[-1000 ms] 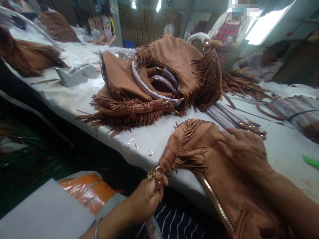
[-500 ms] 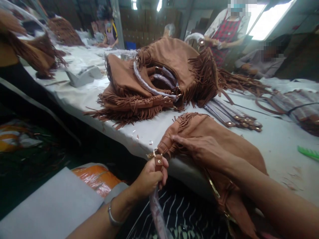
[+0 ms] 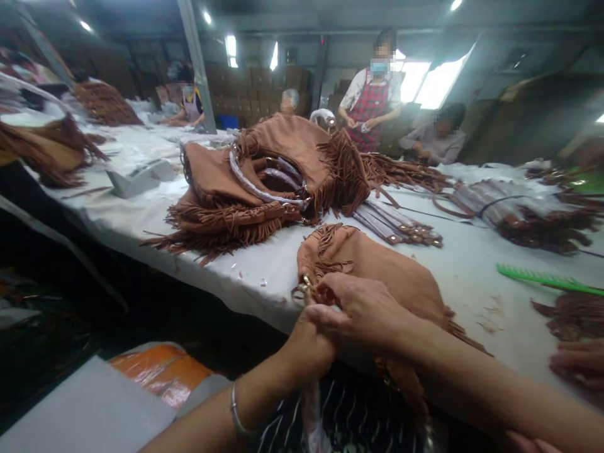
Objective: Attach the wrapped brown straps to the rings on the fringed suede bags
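Note:
A brown fringed handbag lies at the table's near edge, its lower part hanging over the side. My left hand is closed around its plastic-wrapped bag handle, just below a metal ring fitting. Against it, my right hand has thumb and fingers pinched at the leather end of the handle, close to the ring. The fingers partly cover that end, so its exact fastening is hidden.
Stacked fringed bags fill the table's middle. Beyond my bag lie wrapped handles; rightward are a green comb and another person's hand. A grey tape dispenser stands left. Below are a white board and orange package.
My right hand has moved from the bag's fringed side down to the handle end, meeting my left hand. Both hands and the handle end now sit closer to the bag. The view has tilted up.

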The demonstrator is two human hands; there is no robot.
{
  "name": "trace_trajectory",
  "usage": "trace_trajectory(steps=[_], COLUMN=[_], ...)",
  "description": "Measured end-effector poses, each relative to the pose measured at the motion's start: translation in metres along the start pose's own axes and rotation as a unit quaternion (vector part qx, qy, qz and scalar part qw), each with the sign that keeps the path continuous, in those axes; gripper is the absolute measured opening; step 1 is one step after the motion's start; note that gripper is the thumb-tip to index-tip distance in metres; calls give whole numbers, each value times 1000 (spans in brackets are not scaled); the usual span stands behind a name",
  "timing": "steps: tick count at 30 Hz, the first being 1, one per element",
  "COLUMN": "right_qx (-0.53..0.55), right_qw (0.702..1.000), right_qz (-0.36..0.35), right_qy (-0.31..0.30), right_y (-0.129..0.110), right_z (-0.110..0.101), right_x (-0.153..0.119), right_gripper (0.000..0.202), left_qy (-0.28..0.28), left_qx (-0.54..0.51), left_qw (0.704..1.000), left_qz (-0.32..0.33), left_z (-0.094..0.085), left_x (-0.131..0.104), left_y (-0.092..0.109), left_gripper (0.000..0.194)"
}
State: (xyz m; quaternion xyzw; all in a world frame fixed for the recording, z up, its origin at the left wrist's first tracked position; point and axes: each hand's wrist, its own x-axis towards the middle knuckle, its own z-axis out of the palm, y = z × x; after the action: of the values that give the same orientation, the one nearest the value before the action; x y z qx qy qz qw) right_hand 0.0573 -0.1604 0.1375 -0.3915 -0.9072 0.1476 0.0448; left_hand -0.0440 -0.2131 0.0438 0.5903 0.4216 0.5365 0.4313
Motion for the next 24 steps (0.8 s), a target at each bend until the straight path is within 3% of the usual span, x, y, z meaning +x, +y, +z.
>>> trace_trajectory(steps=[2, 4, 7, 8, 10, 12, 13, 16, 18, 19, 21, 23, 24], right_qx=[-53, -35, 188, 303, 505, 610, 628, 620, 591, 575, 540, 490, 450], right_qw=[996, 992, 968, 937, 841, 763, 746, 758, 784, 797, 824, 856, 876], right_qz=[59, 89, 96, 104, 136, 167, 175, 156, 136, 128, 108, 61, 32], right_qy=[39, 87, 134, 137, 135, 133, 132, 131, 129, 128, 131, 154, 171], right_y=[3, 19, 57, 70, 92, 106, 111, 116, 116, 116, 117, 118, 119], right_z=[3, 2, -4, -6, -10, -12, -13, -13, -12, -12, -15, -23, -29], right_x=[0, -2, -14, -21, -35, -47, -51, -56, -56, -55, -55, -55, -55], right_gripper=[31, 22, 15, 14, 23, 33, 36, 35, 28, 26, 24, 21, 20], left_qy=[-13, 7, -25, -52, -75, -14, 43, 204, 224, 204, 105, -53, -144], left_qx=[67, 104, 145, 158, 181, 195, 205, 217, 191, 174, 152, 165, 184], left_qw=[997, 991, 984, 981, 969, 952, 941, 927, 938, 949, 972, 978, 967], left_qz=[46, 79, 97, 104, 150, 237, 265, 229, 183, 169, 144, 115, 100], left_z=[19, 37, 50, 49, 42, 26, 17, -9, -19, -20, -17, -8, -3], left_x=[13, 25, 32, 31, 26, 26, 29, 57, 84, 98, 122, 138, 145], left_y=[5, 9, 14, 15, 12, 7, 6, 15, 28, 36, 50, 61, 65], left_gripper=[38, 48, 69, 68, 47, 18, 12, 13, 19, 22, 27, 26, 26])
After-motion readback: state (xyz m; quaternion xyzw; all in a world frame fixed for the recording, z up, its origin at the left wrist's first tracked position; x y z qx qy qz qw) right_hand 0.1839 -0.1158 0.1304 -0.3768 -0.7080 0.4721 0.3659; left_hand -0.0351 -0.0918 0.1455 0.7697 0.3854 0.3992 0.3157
